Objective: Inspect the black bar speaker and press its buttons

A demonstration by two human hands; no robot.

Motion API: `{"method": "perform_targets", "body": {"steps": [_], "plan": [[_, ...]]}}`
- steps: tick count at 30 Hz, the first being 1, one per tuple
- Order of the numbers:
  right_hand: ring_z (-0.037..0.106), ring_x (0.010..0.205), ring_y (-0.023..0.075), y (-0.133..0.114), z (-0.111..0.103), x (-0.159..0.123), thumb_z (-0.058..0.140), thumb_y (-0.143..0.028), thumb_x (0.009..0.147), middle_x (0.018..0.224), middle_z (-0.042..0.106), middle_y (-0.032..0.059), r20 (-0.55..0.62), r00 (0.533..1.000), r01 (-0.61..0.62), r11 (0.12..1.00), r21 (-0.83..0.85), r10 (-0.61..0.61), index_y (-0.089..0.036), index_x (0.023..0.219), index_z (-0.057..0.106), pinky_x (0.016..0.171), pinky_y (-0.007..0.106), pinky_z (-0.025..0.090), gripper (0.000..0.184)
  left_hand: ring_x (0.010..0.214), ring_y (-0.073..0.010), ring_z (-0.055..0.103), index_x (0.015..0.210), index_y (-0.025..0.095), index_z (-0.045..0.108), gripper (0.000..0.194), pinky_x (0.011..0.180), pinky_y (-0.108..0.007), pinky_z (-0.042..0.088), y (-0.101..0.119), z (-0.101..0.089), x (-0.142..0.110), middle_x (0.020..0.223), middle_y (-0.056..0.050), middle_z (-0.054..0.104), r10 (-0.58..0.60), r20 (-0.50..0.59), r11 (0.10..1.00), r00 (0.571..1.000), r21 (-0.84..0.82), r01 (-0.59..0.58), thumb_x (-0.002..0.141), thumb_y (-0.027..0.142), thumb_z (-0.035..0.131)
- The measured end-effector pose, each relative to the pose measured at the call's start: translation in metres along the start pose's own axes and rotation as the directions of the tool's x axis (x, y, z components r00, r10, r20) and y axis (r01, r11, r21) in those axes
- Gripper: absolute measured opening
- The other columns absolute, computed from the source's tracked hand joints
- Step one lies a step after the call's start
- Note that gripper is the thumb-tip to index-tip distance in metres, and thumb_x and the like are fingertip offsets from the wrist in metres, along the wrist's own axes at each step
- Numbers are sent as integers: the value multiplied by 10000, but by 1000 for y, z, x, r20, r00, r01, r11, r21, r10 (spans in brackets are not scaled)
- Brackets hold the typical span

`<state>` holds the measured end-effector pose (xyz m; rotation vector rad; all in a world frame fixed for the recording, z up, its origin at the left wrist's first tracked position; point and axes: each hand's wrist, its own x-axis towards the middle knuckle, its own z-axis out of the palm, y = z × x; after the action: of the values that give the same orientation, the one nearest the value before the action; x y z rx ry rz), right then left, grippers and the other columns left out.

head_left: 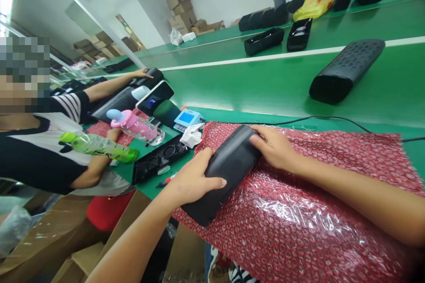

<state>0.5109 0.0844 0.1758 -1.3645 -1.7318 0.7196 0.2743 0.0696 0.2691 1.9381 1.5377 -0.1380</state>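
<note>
Black plastic, the speaker shell (226,172) lies on red bubble wrap (299,212) at the bench edge. The left hand (192,181) clasps its near end, thumb stretched along the top; the right hand (274,147) lies over the far end, fingers together. Beside them, a co-worker's arm (109,88) reaches across the green conveyor belt (259,84).

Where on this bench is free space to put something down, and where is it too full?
Free: the green belt between the white line and the red bubble wrap, left of the perforated housing. The wrap right of the right hand is bare too. Crowded: left of the left hand, around bottles, phone and meter.
</note>
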Motion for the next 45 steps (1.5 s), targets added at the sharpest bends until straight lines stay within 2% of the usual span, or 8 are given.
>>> {"method": "perform_targets", "body": {"steps": [4, 10, 14, 17, 19, 28, 37, 45], "plan": [[610, 1104, 377, -17, 8, -8, 580, -776, 747, 1265, 620, 194, -19, 999, -50, 992, -119, 48, -128, 1332, 532, 925, 509, 488, 874, 996, -277, 537, 1067, 192, 471, 535, 872, -434, 414, 1, 1, -2, 1098, -73, 555, 4, -15, 999, 1000, 33, -3, 686, 547, 591], [647, 966, 308, -8, 5, -3, 402, -590, 923, 1081, 689, 134, -24, 997, -76, 997, -9, 76, -173, 1152, 607, 829, 420, 488, 518, 1091, -305, 536, 1168, 192, 466, 592, 963, -479, 420, -4, 4, -1, 1217, -101, 563, 38, -22, 999, 999, 23, -38, 714, 547, 600], [653, 892, 256, 14, 6, 4, 338, -645, 959, 942, 708, 96, -35, 999, -9, 962, 272, 19, -180, 929, 656, 829, 399, 507, 564, 1082, -314, 546, 1212, 179, 459, 629, 971, -489, 419, -4, 5, -3, 1193, -108, 571, 32, -16, 999, 999, 42, -31, 732, 566, 584], [644, 1117, 255, 28, 9, 4, 414, -762, 915, 1191, 697, 111, 5, 1000, -14, 846, 533, 13, -180, 1083, 708, 1013, 432, 491, 674, 1097, -321, 545, 1241, 176, 455, 651, 980, -492, 416, -3, 7, -5, 1213, -115, 563, 25, -35, 998, 999, 56, -23, 741, 575, 577], [599, 1237, 249, 31, 9, 0, 437, -776, 913, 1317, 645, 108, 15, 1000, -7, 811, 585, -2, -195, 1181, 709, 1117, 452, 428, 695, 1132, -327, 534, 1282, 177, 438, 688, 1009, -496, 404, -4, 9, -8, 1254, -120, 549, 31, -51, 998, 998, 55, -28, 740, 574, 588], [405, 1437, 215, 2, -10, -17, 295, -737, 988, 1498, 478, -16, 79, 962, 189, 845, 500, -262, -321, 1397, 585, 1252, 458, 231, 651, 1202, -288, 511, 1362, 218, 372, 686, 1063, -446, 405, -33, 19, -35, 1331, -101, 486, 169, -183, 984, 968, -17, -175, 798, 497, 647], [318, 1483, 236, -13, -10, -27, 327, -787, 949, 1552, 399, -46, 136, 973, 80, 825, 559, -187, -348, 1477, 489, 1265, 438, 189, 705, 1267, -296, 483, 1391, 232, 324, 729, 1119, -460, 377, -38, 23, -40, 1366, -110, 457, 165, -193, 981, 967, -68, -181, 804, 487, 672], [372, 1452, 298, -7, -11, -28, 672, -578, 858, 1602, 330, 28, 129, 947, 188, 832, 522, -295, -290, 1556, 365, 1219, 478, 284, 815, 1226, -288, 504, 1374, 212, 350, 724, 1111, -460, 382, -35, 22, -39, 1327, -112, 476, 171, -203, 976, 964, -95, -194, 792, 487, 682]]}}
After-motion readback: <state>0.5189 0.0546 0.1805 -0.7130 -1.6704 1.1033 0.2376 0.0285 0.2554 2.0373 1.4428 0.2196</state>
